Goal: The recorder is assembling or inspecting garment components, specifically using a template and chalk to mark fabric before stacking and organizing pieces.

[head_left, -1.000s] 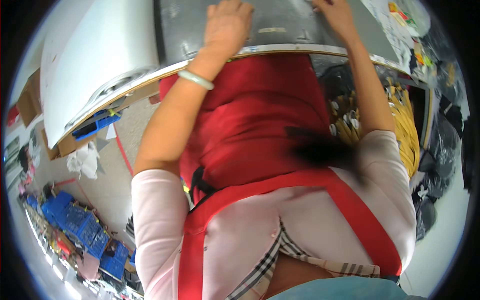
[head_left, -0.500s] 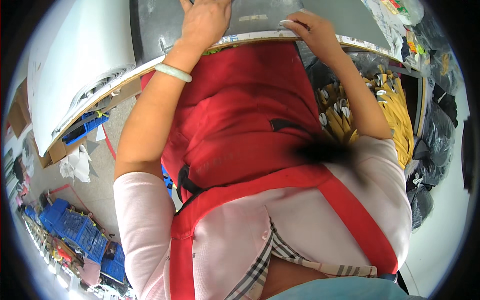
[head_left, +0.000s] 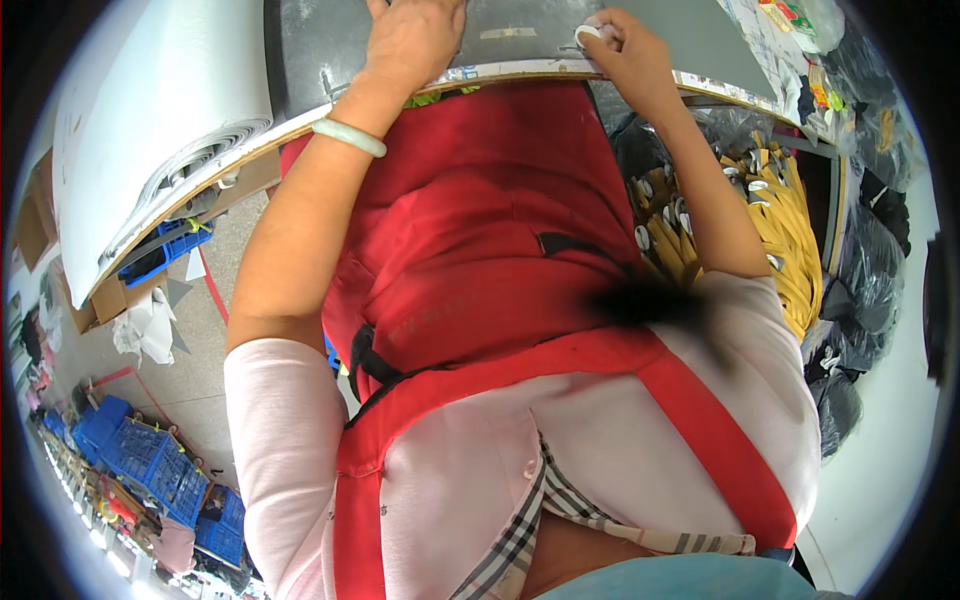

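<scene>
My left hand (head_left: 415,42) lies on a dark grey sheet (head_left: 520,55) on the worktable, and the upper edge of the view cuts off some of its fingertips. Its visible fingers are stretched out and hold nothing that shows. A pale green bangle (head_left: 348,138) circles that wrist. Farther right, close to the table's front edge, my right hand (head_left: 638,62) has its fingers curled round a small white rounded piece (head_left: 588,36). What kind of thing the piece is cannot be made out. A strip of beige tape (head_left: 509,33) is on the sheet between my hands.
A thick white roll of sheet material (head_left: 165,90) covers the table's left end. Below the table at right hang bundled yellow strips (head_left: 785,225) with white ends. Dark plastic bags (head_left: 865,290) stand beyond them. Blue crates (head_left: 155,460) are on the floor at left.
My right hand has turned and its fingers have curled in more. The white piece has moved slightly right and up with it. My left hand has stayed nearly in place.
</scene>
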Demonstrator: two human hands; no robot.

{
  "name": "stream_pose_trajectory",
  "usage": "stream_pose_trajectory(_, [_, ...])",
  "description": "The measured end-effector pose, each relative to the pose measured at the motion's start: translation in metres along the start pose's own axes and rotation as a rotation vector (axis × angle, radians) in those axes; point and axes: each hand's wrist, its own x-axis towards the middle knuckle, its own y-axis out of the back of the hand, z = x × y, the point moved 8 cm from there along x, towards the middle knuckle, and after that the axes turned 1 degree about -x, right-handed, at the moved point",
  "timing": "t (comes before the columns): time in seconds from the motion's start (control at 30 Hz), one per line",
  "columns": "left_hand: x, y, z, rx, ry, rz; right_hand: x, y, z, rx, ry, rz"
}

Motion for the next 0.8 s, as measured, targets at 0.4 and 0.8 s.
stream_pose_trajectory(0.4, [-0.004,-0.013,-0.012,0.05,-0.081,0.146,0.08,0.012,0.0,0.199,-0.056,-0.083])
stream_pose_trajectory(0.8, [-0.003,-0.012,-0.007,0.044,-0.018,0.07,0.189,-0.003,-0.018,-0.089,0.307,0.064])
